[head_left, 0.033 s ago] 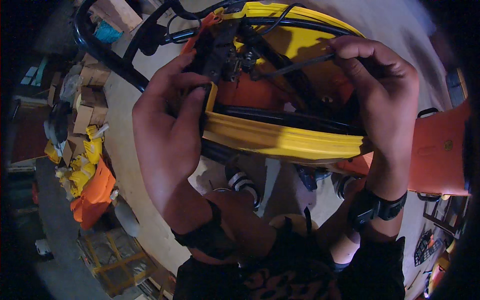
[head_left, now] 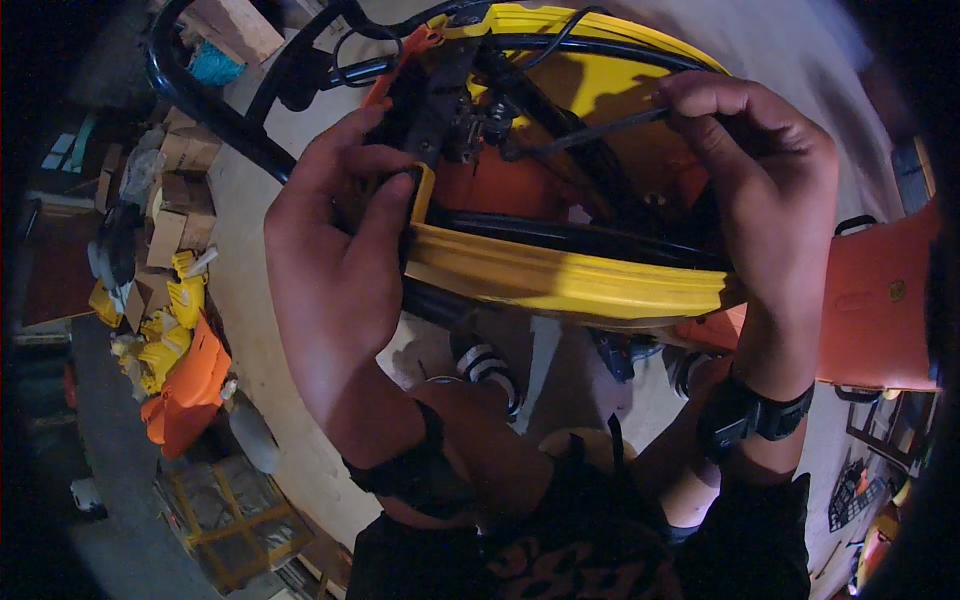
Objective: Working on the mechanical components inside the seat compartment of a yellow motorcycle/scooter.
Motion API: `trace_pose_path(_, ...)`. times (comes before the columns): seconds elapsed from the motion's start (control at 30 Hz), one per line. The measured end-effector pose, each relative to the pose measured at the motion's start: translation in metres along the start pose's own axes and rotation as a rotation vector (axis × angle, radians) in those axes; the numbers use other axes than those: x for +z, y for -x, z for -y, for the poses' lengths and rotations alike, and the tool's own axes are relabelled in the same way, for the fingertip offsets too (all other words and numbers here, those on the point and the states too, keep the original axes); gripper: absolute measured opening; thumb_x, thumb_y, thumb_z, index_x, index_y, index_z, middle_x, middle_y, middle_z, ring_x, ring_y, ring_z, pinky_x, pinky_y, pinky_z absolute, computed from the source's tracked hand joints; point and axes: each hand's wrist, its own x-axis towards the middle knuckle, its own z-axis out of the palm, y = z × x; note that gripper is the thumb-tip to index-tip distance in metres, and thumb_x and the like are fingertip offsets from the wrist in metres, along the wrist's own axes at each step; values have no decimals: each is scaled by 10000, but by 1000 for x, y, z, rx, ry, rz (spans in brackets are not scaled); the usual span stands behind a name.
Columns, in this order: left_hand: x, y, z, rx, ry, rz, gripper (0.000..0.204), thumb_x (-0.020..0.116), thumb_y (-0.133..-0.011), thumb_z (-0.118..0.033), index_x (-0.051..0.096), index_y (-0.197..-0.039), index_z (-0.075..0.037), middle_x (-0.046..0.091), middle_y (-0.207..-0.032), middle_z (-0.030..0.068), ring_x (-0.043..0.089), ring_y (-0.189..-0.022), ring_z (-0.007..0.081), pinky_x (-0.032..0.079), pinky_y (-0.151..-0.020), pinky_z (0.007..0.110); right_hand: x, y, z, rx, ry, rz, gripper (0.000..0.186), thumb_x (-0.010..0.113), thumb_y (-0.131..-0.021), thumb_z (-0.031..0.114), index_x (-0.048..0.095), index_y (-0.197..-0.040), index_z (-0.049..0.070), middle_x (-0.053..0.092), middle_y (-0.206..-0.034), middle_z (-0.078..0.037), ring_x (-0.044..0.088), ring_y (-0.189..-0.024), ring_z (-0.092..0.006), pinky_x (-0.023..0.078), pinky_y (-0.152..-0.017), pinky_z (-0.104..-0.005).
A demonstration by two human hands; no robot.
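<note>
In front of me is a yellow plastic housing (head_left: 570,268) on a black tubular frame (head_left: 215,120), with a dark metal bracket (head_left: 437,115) and a small bolt-and-spring assembly (head_left: 490,125) inside it. My left hand (head_left: 335,240) is closed round the housing's left corner, its thumb on the yellow edge; its fingertips are partly hidden. Between the thumb and fingers of my right hand (head_left: 765,170) is the end of a slim dark wrench (head_left: 600,130). The wrench slants down leftward, its far end beside the bolt-and-spring assembly; whether it sits on a bolt I cannot tell.
Orange body parts (head_left: 190,390) and yellow ones (head_left: 165,345) lie on the floor at left, near cardboard boxes (head_left: 185,215) and a taped carton (head_left: 230,510). A large orange bin-like body (head_left: 880,300) stands at right. A black cable (head_left: 565,35) loops over the housing.
</note>
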Motion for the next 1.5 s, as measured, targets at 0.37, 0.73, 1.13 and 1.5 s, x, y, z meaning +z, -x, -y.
trace_pose_path(0.37,-2,1,3,11,34,-18,434,525,-795,95,503,-1217,-3,604,-894,60,550,-828,112,434,-762,232,1,0,0,6,-11,0,86,587,-840,-30,641,-906,-26,667,-953,-91,613,-909,-144,457,-857,-255)
trace_pose_path(0.73,0,2,-11,-15,-184,-14,460,581,-805,9,478,-1251,-36,627,-943,50,546,-856,127,419,-806,260,1,1,3,22,23,-18,88,596,-837,-24,647,-909,-20,669,-951,-86,614,-905,-137,459,-851,-249)
trace_pose_path(1.13,-3,0,-5,35,-86,25,489,509,-792,92,462,-1260,-40,614,-933,84,563,-874,130,427,-786,243,1,1,2,30,26,-18,86,587,-841,-29,640,-909,-28,666,-948,-92,614,-906,-144,460,-855,-252)
trace_pose_path(1.5,-4,1,-4,13,-67,-4,573,555,-789,65,378,-1324,-44,611,-945,76,560,-867,126,435,-806,256,2,0,3,-1,-3,8,95,577,-841,-39,640,-912,-31,664,-951,-96,617,-910,-153,463,-861,-261)
